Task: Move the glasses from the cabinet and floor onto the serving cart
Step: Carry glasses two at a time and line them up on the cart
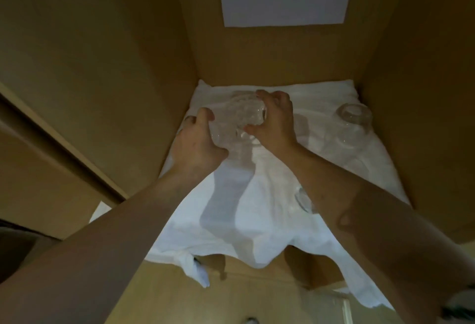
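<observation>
Gripping clear glasses [239, 118] w/ left hand [198, 141] & right hand [272, 118] over cloth [257, 195]

Clear patterned glasses [243, 115] sit on the white cloth [231, 208] inside the wooden cabinet [115, 54], gripped between both hands. A further clear glass [354, 115] stands inverted at the right rear. Another glass [303, 199] lies partly hidden by the right forearm.

Bare forearms, ring [188, 118] (on a left finger)
</observation>
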Demonstrator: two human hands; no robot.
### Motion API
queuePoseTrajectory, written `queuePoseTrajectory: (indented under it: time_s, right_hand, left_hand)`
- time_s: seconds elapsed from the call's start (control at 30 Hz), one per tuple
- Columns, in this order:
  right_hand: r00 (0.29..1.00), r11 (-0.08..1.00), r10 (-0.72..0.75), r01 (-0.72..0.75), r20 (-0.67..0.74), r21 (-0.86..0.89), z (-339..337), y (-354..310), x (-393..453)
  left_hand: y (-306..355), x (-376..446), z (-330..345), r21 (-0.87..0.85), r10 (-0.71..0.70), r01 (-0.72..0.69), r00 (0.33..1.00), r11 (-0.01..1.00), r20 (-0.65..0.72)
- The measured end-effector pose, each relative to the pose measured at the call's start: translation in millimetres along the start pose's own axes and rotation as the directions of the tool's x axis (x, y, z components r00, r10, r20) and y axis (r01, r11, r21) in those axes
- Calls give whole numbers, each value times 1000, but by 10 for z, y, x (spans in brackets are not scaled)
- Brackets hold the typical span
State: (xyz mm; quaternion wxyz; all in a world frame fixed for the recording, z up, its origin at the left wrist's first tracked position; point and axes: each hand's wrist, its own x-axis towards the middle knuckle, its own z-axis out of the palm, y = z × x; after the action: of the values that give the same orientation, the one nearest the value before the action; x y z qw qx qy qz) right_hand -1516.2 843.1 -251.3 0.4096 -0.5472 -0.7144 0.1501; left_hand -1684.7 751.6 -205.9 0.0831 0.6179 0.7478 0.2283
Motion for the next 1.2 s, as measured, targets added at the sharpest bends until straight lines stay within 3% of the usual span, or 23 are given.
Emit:
queuePoseTrajectory:
  time_s: [0.4, 0.87, 1.0, 1.2]
  right_hand:
    - [999, 1000, -10, 10, -48, -12, -791, -241, -125]
    - [999, 997, 14, -18, -46, -81, -1943, -642, -1254]
    - [996, 1000, 28, -29, -89, -7, -2178, -724, -1624]
    - [987, 996, 59, -69, -148, -62, -2584, -839, -2262]
  left_hand:
    - [282, -258, -324, -40, 14, -14, 1000, 999, -8]
    - [809, -1447, -904, -39, 81, -86, 991, 996, -107]
    - [882, -1867, -1020, -46, 87, -94, 987, 995, -135]
    - [1034, -2179, -1078, -63, 167, -175, 980, 983, -106]
